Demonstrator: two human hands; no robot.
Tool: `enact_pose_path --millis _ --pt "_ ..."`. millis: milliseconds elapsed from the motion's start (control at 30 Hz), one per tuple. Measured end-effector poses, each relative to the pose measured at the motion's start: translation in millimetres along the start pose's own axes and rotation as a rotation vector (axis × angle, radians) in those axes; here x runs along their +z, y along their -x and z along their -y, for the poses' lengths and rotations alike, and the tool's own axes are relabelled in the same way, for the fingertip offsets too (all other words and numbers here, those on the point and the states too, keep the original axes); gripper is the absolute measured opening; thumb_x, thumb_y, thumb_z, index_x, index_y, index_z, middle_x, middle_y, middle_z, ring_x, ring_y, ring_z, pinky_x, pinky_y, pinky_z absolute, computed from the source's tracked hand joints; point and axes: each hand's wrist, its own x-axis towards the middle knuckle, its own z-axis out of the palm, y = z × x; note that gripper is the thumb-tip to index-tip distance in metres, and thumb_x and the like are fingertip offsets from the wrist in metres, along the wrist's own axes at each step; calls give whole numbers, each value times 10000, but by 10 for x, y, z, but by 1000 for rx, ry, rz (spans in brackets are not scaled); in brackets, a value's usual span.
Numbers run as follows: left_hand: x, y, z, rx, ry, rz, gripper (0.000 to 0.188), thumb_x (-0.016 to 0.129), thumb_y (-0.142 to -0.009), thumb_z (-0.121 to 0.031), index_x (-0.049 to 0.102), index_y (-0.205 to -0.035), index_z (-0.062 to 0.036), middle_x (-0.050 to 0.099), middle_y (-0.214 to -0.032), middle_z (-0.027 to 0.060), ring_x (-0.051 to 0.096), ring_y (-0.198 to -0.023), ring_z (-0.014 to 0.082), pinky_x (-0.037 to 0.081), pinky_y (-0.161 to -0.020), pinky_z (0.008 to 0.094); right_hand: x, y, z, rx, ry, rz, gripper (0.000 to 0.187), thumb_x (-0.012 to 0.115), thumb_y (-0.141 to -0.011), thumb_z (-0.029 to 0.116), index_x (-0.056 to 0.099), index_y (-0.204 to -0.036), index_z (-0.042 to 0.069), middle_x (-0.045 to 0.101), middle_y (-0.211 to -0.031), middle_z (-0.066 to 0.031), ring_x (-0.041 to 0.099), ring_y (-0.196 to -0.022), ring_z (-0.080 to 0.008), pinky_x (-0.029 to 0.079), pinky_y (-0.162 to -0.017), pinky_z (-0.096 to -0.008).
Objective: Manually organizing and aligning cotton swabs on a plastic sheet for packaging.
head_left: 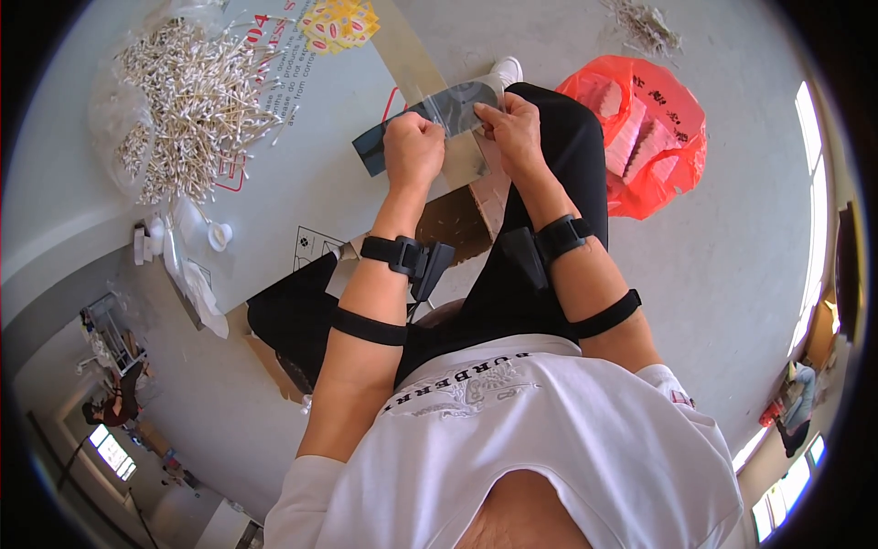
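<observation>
A glossy see-through plastic bag (462, 102) with a dark bluish end (369, 150) stretches between my hands at the table edge. My left hand (414, 151) is curled into a fist around its middle, with the dark end showing past the knuckles. The fist hides whether anything else is in it. My right hand (514, 133) pinches the clear end between thumb and fingers. To the left, a large heap of cotton swabs (197, 105) spills from a clear bag onto the table (320, 178). Small yellow printed cards (338, 25) lie at the table's far side.
On the floor at the right stands an open red plastic bag (681, 101) holding pink-white packs (631, 142). A white tape roll (219, 236) sits at the table's near left corner. Below my hands is an open cardboard box (455, 222). A person (123, 403) is far left.
</observation>
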Motion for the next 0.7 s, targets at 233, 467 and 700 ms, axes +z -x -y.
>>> enact_pose_path --millis 233,467,700 --pt "-53 62 23 90 139 119 71 613 -760 -39 640 -765 27 615 -604 110 574 -520 184 448 -512 311 2 7 2 4 1 0 115 676 -818 21 589 -743 20 534 -638 1 464 -536 -68 364 -474 -216" --pt "16 250 -184 -255 551 -38 171 581 -746 26 628 -910 47 561 -570 47 481 -400 106 330 -353 252 -11 -16 -31 9 -26 4 103 670 -823 19 594 -753 17 533 -635 -1 465 -533 -72 363 -465 -219" --pt "89 149 -41 -103 361 -13 65 637 -766 -25 622 -800 28 544 -550 40 452 -403 107 353 -378 269 13 -2 -20 6 -38 16 108 676 -818 21 592 -750 22 536 -636 -2 472 -533 -76 368 -464 -219"
